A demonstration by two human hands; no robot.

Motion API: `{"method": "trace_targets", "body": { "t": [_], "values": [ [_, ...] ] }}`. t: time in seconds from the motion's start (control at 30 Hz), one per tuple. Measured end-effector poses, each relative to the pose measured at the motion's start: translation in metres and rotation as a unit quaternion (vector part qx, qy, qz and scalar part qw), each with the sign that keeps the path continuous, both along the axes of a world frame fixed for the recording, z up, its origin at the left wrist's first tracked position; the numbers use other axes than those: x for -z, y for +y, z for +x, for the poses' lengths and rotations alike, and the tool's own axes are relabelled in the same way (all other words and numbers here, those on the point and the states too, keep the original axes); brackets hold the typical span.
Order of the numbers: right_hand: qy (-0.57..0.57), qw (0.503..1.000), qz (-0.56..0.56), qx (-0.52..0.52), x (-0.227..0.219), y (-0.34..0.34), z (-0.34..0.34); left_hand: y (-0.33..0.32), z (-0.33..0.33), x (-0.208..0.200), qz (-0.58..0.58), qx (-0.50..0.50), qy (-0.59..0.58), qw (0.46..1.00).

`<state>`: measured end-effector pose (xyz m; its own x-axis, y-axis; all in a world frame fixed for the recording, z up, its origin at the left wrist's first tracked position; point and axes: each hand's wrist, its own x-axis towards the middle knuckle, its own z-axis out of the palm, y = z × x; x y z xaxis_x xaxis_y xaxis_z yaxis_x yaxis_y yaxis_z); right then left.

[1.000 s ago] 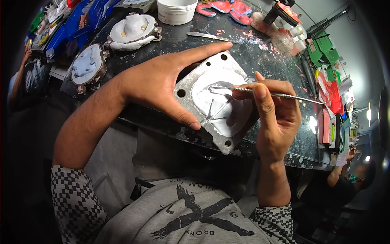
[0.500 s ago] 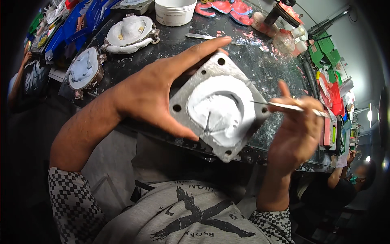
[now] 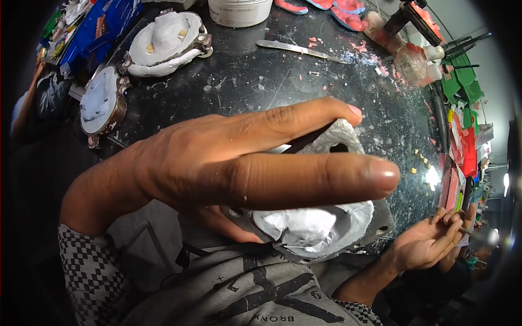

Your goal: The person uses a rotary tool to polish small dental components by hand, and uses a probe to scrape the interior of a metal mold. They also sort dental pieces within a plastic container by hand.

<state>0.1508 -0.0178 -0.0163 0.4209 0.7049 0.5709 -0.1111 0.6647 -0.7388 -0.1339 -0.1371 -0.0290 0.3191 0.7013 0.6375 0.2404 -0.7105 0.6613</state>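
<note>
the left hand (image 3: 187,165) is gripping a metal frame (image 3: 378,225) filled with white plaster (image 3: 307,228) by the near edge of the table (image 3: 228,98), one finger (image 3: 304,182) stretching across. the right hand (image 3: 427,244), well apart, is pinching a blurred tool (image 3: 478,234). a knife (image 3: 296,49) is lying beyond.

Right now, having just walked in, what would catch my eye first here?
Probably the left hand, sprawling across the middle with one finger stretched rightward over a grey metal frame holding white, plaster-like material. Next, perhaps, a round white mould at upper left on the black table, and bright pink curved pieces along the top edge.
</note>
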Motion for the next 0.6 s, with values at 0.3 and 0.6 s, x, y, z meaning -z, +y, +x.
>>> {"method": "trace_targets", "body": {
  "t": [0.3,0.6],
  "values": [
    [-0.030,0.938,0.031,-0.343,0.010,-0.010,0.034,0.002,0.000,0.007,0.030,-0.003,-0.043,0.999],
    [-0.207,0.909,0.056,-0.357,0.015,-0.028,-0.001,0.005,-0.012,0.007,0.083,-0.022,0.067,0.994]
  ]
}}
